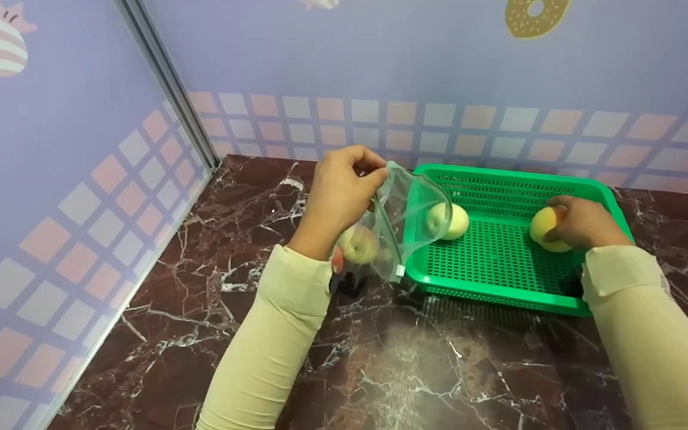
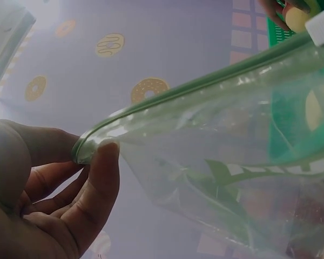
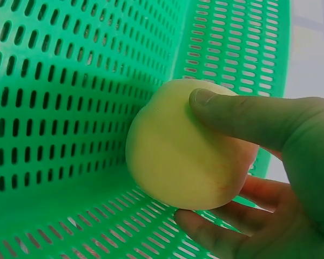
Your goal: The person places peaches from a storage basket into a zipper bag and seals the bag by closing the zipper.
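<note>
My left hand [image 1: 344,188] pinches the top corner of a clear zip bag [image 2: 205,156] between thumb and fingers. The bag has a green zip edge and a white slider [image 2: 319,27], and its mouth gapes toward the basket. A yellow-green apple [image 1: 358,245] and part of something red show low in the bag. My right hand [image 1: 586,224] grips a pale yellow apple [image 3: 189,148] with a faint pink blush, thumb on one side and fingers on the other. That apple is inside the green basket [image 1: 511,173], at its right end. Another yellow apple [image 1: 454,221] sits at the left end, partly behind the bag.
The basket stands on a dark red marbled tabletop [image 1: 200,358], near the back wall [image 1: 380,60]. A side wall [image 1: 81,149] and a metal corner post [image 1: 165,77] bound the table on the left. The bag overlaps the basket's left rim.
</note>
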Demonstrator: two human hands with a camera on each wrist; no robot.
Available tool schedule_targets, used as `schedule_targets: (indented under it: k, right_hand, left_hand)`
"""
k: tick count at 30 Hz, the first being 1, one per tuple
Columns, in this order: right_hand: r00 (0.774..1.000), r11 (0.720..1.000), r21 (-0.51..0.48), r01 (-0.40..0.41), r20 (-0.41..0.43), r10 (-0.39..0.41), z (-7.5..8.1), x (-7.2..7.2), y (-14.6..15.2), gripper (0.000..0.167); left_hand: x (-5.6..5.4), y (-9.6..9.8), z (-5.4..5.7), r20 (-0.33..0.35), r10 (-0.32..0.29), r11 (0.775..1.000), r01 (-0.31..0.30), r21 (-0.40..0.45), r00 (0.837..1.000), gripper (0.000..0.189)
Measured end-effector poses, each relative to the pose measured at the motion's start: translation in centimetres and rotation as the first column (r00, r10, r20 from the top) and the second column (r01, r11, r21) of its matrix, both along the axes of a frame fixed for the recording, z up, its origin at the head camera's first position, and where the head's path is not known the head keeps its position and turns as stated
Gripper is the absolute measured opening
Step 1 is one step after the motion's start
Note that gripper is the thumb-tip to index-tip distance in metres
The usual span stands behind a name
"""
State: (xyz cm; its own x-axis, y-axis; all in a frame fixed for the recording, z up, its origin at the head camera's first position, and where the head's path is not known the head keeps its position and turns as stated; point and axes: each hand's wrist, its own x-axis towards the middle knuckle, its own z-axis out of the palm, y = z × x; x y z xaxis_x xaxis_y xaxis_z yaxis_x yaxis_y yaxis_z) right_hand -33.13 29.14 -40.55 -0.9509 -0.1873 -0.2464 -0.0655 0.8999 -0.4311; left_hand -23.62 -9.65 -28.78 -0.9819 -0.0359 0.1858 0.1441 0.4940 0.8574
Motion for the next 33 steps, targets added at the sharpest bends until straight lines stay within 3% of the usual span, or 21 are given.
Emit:
schedule_targets:
  k: [13,21,26,33]
  right_hand:
    - [0.996,1.0,-0.005,-0.026,-0.084,0.025,2.5,0.8,-0.6,0.075]
    - [0.996,1.0,0.012,-0.014,-0.092,0.016,4.4,1.7,-1.3,0.077]
    - [0.992,1.0,0.019,-0.022,-0.126,0.025,5.3,2.3,-1.6,0.075]
    - [0.988,0.999,0.028,-0.034,-0.151,0.037,6.2,3.1,-1.9,0.075]
  left_hand:
    - [0.3,0.0,-0.1,-0.024,0.045,0.999,-0.044,0.033,0.999,0.007]
    - [0.5,0.1,-0.1,-0.008,0.049,0.999,-0.049,0.01,0.999,0.007]
    - [0.6,0.1,-0.1,-0.034,0.065,0.998,-0.066,-0.021,0.997,0.008]
    - [0.7,-0.2,-0.4,-0.032,0.056,0.998,-0.055,0.039,0.998,0.008]
